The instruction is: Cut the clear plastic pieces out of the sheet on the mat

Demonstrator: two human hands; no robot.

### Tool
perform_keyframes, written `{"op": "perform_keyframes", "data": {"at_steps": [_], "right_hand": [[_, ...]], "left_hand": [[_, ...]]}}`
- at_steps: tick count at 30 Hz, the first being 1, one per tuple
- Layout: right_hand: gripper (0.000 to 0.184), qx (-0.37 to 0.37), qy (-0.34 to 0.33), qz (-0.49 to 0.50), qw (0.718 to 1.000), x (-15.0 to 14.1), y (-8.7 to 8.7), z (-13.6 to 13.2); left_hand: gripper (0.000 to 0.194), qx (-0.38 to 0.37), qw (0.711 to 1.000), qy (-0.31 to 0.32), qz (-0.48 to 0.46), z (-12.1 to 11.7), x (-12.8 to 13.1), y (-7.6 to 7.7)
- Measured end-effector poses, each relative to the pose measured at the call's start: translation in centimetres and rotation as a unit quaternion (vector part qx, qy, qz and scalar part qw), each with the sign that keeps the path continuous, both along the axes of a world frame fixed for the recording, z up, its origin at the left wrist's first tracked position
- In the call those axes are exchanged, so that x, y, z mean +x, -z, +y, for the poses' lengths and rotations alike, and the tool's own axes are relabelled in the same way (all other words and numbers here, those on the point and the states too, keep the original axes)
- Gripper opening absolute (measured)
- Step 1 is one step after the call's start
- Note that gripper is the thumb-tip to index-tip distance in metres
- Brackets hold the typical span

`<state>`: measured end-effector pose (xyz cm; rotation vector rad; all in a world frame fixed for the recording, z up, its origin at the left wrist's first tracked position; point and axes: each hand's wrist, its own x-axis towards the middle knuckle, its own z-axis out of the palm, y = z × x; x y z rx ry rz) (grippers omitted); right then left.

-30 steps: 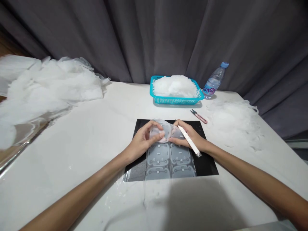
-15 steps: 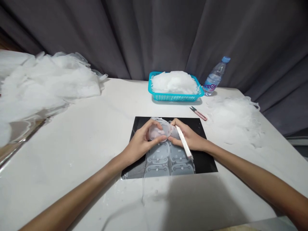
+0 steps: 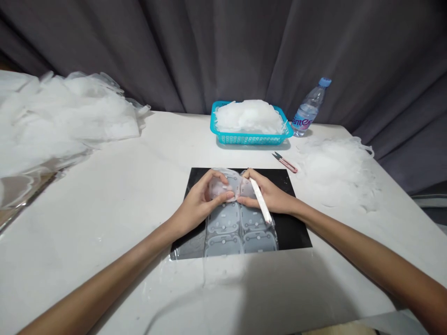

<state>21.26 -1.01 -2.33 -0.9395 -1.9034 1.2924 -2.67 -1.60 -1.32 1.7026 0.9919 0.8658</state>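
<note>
A translucent moulded sheet of rounded panels (image 3: 240,230) lies on a black mat (image 3: 295,230) in the middle of the white table. My left hand (image 3: 199,202) is closed, pinching one translucent panel at the sheet's far end, thumb on top. My right hand (image 3: 270,195) is closed too: its fingertips press the neighbouring panel while a white pen-like tool (image 3: 260,202) lies gripped across its fingers. The two hands almost touch over the sheet's top row.
A turquoise basket (image 3: 249,137) heaped with translucent pieces stands at the back, with a water bottle (image 3: 309,109) to its right. Small pink snips (image 3: 284,162) lie near the mat. Loose translucent scraps (image 3: 335,167) are piled right; a large heap (image 3: 63,121) covers the far left.
Both hands stay on the sheet's top row, with the left thumb shifting slightly over the panel. The camera view has drifted a little, so the scene sits lower left.
</note>
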Motion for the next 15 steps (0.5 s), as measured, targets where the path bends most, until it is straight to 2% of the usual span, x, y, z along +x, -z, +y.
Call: {"op": "perform_keyframes", "data": {"at_steps": [3, 11, 15], "right_hand": [[0.042, -0.013, -0.01, 0.006, 1.0, -0.15, 0.03, -0.04], [0.038, -0.002, -0.016, -0.009, 1.0, -0.44, -0.05, -0.4], [0.038, 0.005, -0.022, -0.014, 1.0, -0.43, 0.05, -0.42]], "left_hand": [[0.029, -0.008, 1.0, -0.002, -0.008, 0.02, 0.11, 0.22], [0.031, -0.025, 0.998, 0.005, -0.048, -0.03, 0.41, 0.39], [0.03, -0.021, 0.999, -0.01, -0.023, -0.26, 0.47, 0.5]]}}
